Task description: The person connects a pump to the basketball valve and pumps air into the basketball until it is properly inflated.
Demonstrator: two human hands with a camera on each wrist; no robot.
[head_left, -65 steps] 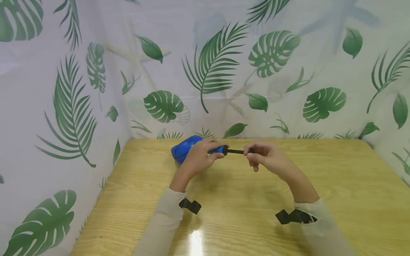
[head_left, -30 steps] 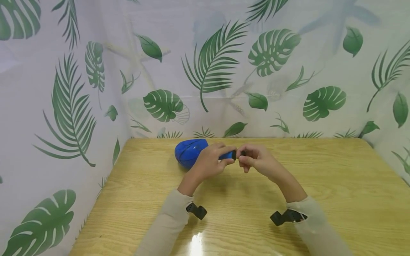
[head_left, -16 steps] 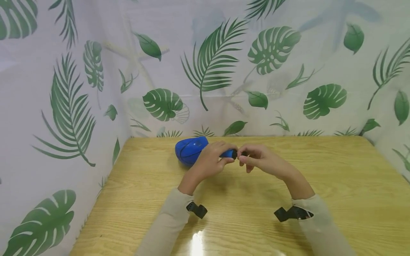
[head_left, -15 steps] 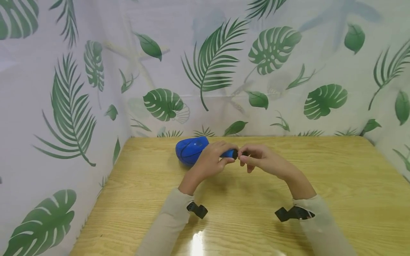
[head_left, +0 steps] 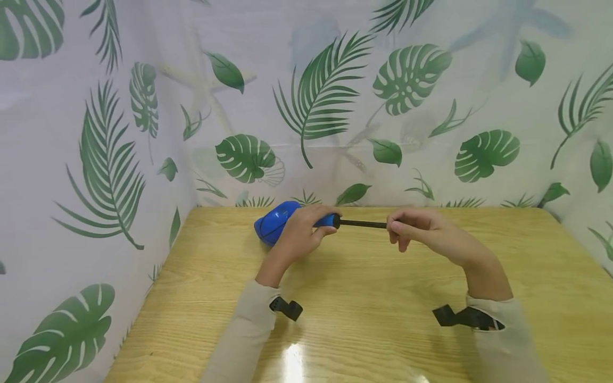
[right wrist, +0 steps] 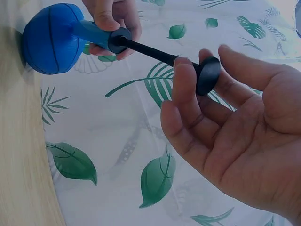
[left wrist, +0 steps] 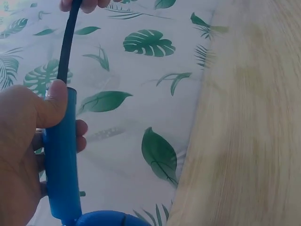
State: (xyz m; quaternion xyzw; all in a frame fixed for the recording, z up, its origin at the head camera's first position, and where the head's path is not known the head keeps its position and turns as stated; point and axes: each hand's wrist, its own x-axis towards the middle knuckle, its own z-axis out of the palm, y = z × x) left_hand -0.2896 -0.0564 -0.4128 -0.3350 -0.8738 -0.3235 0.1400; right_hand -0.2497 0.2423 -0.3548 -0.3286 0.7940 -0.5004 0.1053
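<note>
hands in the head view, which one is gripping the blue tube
The left hand, whose thumb and fingers wrap around the blue tube. The right hand instead has its fingers at the far end of the black rod.

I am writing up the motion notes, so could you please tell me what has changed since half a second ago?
The right hand has moved right, so more of the black rod shows outside the blue pump. The left hand and the blue ball have shifted slightly left. Nothing was let go: the left hand still grips the pump, the right hand the black handle.
</note>
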